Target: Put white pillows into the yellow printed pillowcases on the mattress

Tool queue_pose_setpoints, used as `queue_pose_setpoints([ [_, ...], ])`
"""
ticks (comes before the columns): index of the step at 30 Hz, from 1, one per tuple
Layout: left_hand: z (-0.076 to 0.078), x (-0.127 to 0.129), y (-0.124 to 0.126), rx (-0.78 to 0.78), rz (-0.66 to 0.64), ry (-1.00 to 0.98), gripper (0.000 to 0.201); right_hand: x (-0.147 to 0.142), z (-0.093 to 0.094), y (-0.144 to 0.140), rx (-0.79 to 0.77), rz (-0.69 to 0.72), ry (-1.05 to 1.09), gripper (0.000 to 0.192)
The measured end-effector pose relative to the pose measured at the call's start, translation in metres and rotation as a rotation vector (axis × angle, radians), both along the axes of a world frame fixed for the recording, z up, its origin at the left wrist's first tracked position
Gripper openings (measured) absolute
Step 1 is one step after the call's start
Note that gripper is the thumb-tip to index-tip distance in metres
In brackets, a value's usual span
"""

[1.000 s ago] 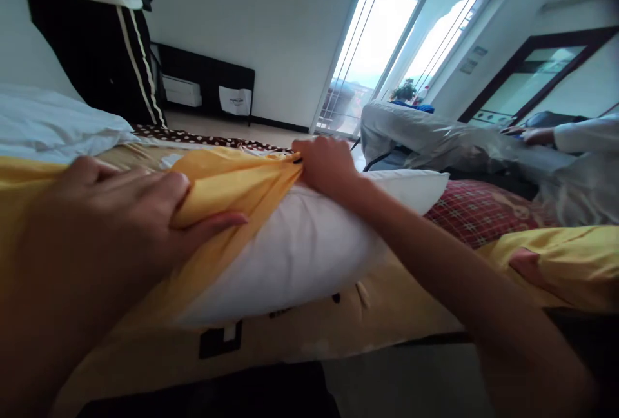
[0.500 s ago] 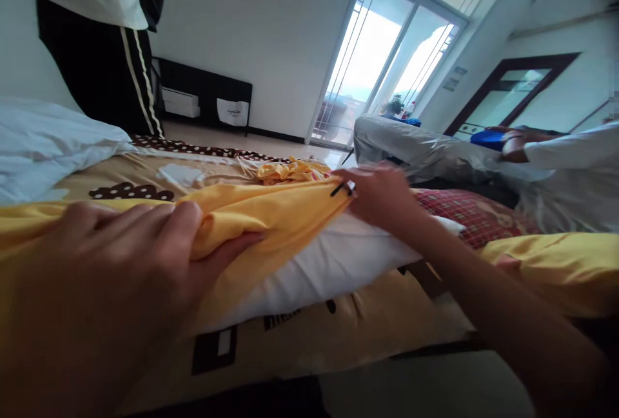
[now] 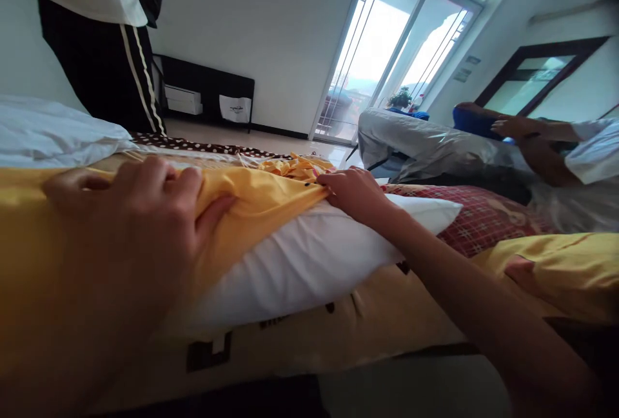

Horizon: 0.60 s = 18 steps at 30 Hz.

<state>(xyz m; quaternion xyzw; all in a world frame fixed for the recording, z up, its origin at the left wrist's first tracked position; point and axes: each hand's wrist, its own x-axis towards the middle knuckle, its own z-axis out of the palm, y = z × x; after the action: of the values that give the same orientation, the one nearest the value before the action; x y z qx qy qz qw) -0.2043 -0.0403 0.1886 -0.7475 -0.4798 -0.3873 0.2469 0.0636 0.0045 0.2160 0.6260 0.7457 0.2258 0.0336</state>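
**Yellow cover's edge has slid back left; right end of the white pillow is bare**

Big stuff first. Your tan bedspread (image 3: 382, 311) runs under everything, dark print showing on the near side of the white pillow (image 3: 290, 269). The pillow lies flat, slightly angled. Left part is under the yellow cover (image 3: 256, 179); right part is out, corner included.

Beyond the pillow's right corner: red checked cloth (image 3: 483, 215), touching or nearly. Right of the pillow, nearer you: a second yellow cloth (image 3: 575, 253). Past the pillow's far side: a crumpled patterned bundle (image 3: 300, 165).

Hands: your left hand (image 3: 135, 224) is at the pillow's left, fingers curled over the cover, thumb opposite, a fold gripped between. Your right hand (image 3: 351, 195) is over the pillow's far edge, fingertips pinching the cover's edge beside a small dark mark (image 3: 307, 184).

Change: half a second ago your right hand was stretched farther along the pillow, cover pulled with it. Now hand and edge are back left; more white shows.

My read for the work in hand: both grips kept, reach given back, cover well short of the pillow's right corner.
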Motion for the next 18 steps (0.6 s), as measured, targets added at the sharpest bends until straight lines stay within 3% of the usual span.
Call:
queue_pose_setpoints([
  [2,0.001,0.019,-0.001,0.07,0.081,0.15,0.033,-0.009,0.005,0.008,0.056,0.033,-0.055,0.025],
  [5,-0.004,0.056,0.003,0.123,-0.067,0.229,0.029,-0.019,0.009,0.019,0.111,0.017,-0.031,0.025],
  [7,-0.008,0.078,0.01,0.033,-0.103,0.197,0.035,-0.021,0.008,0.022,0.111,-0.005,0.083,0.022],
  [11,-0.013,0.096,0.029,-0.157,-0.01,0.186,0.045,-0.014,-0.003,0.013,0.15,0.057,0.352,0.023],
  [14,-0.014,0.091,0.037,-0.205,-0.023,0.228,0.031,0.011,-0.01,-0.009,0.165,0.279,0.353,0.027],
  [16,-0.014,0.085,0.039,-0.22,-0.06,0.249,0.025,0.044,-0.014,-0.029,0.153,0.427,0.331,0.033],
  [18,-0.015,0.08,0.042,-0.203,-0.111,0.267,0.024,0.089,-0.024,-0.046,0.241,0.422,0.356,0.051],
])
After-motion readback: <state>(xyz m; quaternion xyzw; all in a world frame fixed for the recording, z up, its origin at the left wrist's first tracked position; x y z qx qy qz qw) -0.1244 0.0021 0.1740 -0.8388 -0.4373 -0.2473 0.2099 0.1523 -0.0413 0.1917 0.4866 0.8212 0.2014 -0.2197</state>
